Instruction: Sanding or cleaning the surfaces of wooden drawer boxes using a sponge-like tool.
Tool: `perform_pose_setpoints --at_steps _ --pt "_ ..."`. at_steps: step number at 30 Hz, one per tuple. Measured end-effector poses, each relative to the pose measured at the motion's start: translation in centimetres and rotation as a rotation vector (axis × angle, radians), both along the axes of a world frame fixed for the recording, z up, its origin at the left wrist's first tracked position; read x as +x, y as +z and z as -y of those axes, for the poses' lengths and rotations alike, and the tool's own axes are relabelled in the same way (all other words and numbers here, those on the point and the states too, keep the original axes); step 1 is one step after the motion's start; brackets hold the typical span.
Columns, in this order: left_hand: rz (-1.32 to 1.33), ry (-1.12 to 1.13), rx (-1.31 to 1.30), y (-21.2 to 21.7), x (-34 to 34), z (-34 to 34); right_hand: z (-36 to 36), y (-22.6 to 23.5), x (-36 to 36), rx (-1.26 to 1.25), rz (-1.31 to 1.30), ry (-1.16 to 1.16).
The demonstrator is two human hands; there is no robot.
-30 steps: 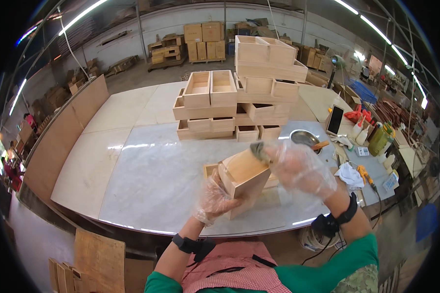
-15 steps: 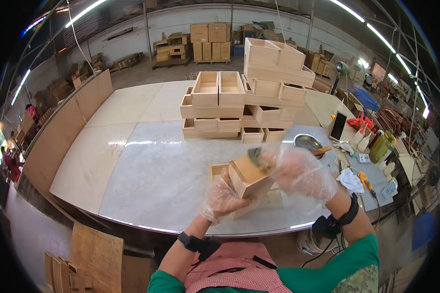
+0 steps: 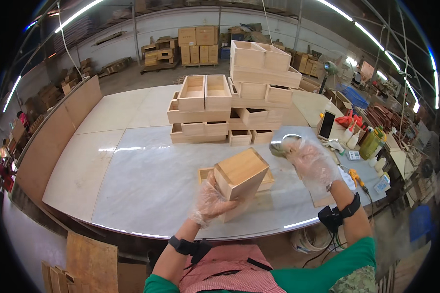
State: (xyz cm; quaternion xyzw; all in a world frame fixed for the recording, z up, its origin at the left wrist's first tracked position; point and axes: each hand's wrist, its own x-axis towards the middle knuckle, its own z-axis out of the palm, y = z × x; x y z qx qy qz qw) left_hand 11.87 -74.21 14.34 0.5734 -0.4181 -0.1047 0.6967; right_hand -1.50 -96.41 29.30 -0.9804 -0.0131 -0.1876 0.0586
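Observation:
My left hand (image 3: 211, 201), in a clear plastic glove, grips a pale wooden box (image 3: 242, 168) from its left side, tilted above the table. The box's upward face looks darker and more yellow than its sides. My right hand (image 3: 312, 160), gloved the same way, is closed on a greyish-green wad of cloth (image 3: 277, 149). It is over a round metal bowl (image 3: 292, 136), which the hand mostly hides. Behind the held box lies another wooden box (image 3: 267, 182) on the table, partly covered.
Stacked wooden drawer boxes (image 3: 205, 102) stand at the table's far middle, with a taller stack (image 3: 264, 68) beside them. On the right lie a phone (image 3: 326, 124), white bottles (image 3: 349, 136), a green jug (image 3: 372, 143) and an orange-handled tool (image 3: 357, 179). A wooden board (image 3: 58, 132) edges the left side.
My right hand has moved right with the cloth, off the held box's top and over to the bowl. The left hand keeps hold of the box, whose top now shows fully.

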Motion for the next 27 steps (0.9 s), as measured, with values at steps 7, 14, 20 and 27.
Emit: perform_pose_setpoints --at_steps 7,14,20,27 --pt "-0.108 -0.063 -0.038 0.8 0.1 -0.1 -2.3 -1.0 3.5 -0.17 -0.126 0.017" --pt "0.048 0.017 0.044 0.5 -0.3 -0.3 -2.1 -1.2 0.6 0.104 -0.003 0.171" --pt "0.109 0.034 0.109 0.8 0.5 -1.1 -6.3 -2.7 3.4 0.1 0.012 0.453" --pt "-0.205 -0.132 0.205 -2.6 1.7 0.2 -9.5 -3.1 1.3 0.027 -0.003 0.316"
